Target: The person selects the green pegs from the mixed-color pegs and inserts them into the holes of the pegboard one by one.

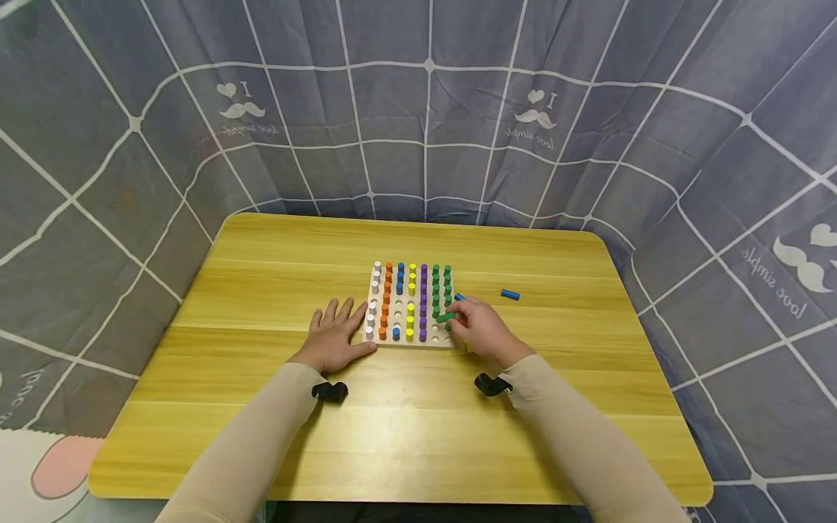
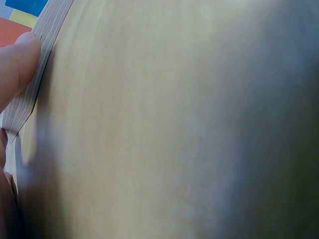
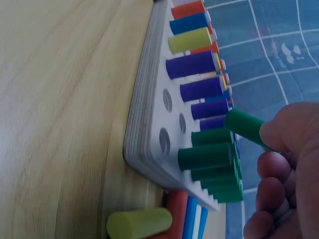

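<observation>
A pale wooden pegboard [image 1: 446,344] holds columns of white, orange, blue, yellow, purple and green pegs. My right hand [image 1: 487,330] pinches a loose green peg [image 3: 244,127] between thumb and finger, tilted above the board's right side. Below it in the right wrist view, a few bare holes show at the near corner, beside standing green pegs [image 3: 205,156] and purple pegs [image 3: 190,64]. My left hand [image 1: 333,343] rests with spread fingers at the board's left edge. In the left wrist view its thumb [image 2: 19,64] touches the board's side.
On the wooden table [image 1: 392,436], a blue peg [image 1: 510,294] lies to the right of the board. Close by the board's right edge lie a yellow peg [image 3: 139,223], a red peg [image 3: 176,211] and blue pegs [image 3: 190,219]. A grey gridded curtain [image 1: 392,109] surrounds the table.
</observation>
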The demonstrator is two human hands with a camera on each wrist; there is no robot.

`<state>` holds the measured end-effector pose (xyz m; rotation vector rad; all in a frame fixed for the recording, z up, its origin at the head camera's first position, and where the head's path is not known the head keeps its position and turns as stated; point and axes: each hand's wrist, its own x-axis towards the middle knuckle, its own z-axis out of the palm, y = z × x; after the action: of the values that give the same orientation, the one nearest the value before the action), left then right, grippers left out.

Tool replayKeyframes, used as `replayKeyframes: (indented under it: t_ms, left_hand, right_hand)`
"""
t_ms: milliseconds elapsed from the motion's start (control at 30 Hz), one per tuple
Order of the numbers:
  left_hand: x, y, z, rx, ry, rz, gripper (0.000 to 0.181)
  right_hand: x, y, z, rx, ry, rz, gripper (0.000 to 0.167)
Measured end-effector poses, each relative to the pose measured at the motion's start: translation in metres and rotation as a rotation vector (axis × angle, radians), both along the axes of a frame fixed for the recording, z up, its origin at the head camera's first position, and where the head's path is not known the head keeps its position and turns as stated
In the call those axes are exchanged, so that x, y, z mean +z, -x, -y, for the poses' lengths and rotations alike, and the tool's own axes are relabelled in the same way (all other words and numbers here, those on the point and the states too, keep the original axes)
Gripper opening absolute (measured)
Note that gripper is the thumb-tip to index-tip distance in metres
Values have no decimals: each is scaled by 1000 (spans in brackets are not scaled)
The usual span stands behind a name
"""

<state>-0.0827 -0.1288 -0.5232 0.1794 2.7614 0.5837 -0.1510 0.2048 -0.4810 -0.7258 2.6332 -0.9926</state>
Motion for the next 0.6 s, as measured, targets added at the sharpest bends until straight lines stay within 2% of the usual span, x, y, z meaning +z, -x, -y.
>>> replayKeyframes:
  t_ms: [400, 600]
  left_hand:
    - [-1, 2, 0, 3, -5, -10, 96]
    - [-3, 2, 1, 2, -4, -3, 97]
  right_hand:
    - [-12, 3, 14, 74, -130, -87, 20]
    - [-13, 1, 18, 88, -199, -113, 18]
